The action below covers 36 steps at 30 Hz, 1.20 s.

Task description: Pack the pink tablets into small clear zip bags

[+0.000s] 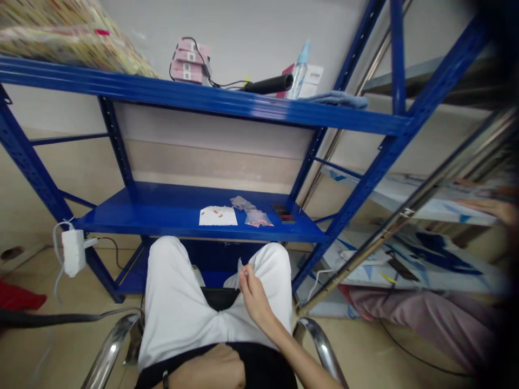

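Observation:
My right hand (254,296) is over my right thigh, below the shelf edge. Its thumb and fingers are pinched on a small clear plastic piece (239,265), whose exact kind I cannot make out. My left hand (219,368) lies against the black top at my waist, back up and curled; whatever is under its fingers is hidden. On the blue shelf (170,210) before my knees rests a white paper sheet (219,219) with several small brownish-orange bits. Beside it lie a crumpled clear bag (243,203) and a clear bag of small reddish pieces (258,218).
A dark flat object (283,213) lies at the shelf's right end. The upper shelf (182,95) holds pink boxes (190,62), a black cylindrical handle (270,85) and a spray bottle (299,70). Chair armrests flank me. At right is a bunk with another person's hand (482,207).

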Available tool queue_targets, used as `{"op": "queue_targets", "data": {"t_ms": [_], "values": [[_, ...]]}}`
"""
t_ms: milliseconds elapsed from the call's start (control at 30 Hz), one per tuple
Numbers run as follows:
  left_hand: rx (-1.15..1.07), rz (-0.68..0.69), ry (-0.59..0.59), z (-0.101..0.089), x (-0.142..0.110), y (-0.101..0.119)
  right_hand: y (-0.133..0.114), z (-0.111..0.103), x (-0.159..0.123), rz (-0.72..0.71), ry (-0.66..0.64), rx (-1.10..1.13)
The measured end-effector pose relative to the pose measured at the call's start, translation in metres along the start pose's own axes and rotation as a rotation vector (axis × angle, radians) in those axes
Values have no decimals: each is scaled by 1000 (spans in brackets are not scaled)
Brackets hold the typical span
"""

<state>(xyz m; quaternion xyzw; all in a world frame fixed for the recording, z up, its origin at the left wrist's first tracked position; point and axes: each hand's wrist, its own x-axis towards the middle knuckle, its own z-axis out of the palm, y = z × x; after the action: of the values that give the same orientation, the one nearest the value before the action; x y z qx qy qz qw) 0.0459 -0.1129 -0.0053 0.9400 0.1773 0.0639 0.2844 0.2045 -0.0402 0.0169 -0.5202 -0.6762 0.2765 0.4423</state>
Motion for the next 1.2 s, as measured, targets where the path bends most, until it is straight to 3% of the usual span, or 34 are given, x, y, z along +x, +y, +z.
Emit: {"op": "queue_targets", "data": {"t_ms": [67,133,267,367,467,567,733,900,1033,1200], "values": [[4,-98,-14,5,-2,-5,-4,1,-6,6,-53,157],[29,-162,76,-7,-5,-12,-8,4,-8,6,-56,266],[105,-396,558,-71,-6,-38,-5,12,7,-20,82,304],[-61,-427,727,-111,4,-66,10,23,30,17,72,340],[-352,-300,659,-116,15,-89,26,33,50,66,-51,396],[-453,-261,587,-99,19,-101,37,35,56,102,-157,425],[-236,-298,579,-78,14,-94,42,28,47,150,-237,450],[47,-289,536,-83,13,-94,39,27,40,110,-269,457],[342,-273,567,-86,14,-102,37,31,41,120,-256,412],[305,-273,591,-87,15,-109,42,37,45,139,-229,338]]}}
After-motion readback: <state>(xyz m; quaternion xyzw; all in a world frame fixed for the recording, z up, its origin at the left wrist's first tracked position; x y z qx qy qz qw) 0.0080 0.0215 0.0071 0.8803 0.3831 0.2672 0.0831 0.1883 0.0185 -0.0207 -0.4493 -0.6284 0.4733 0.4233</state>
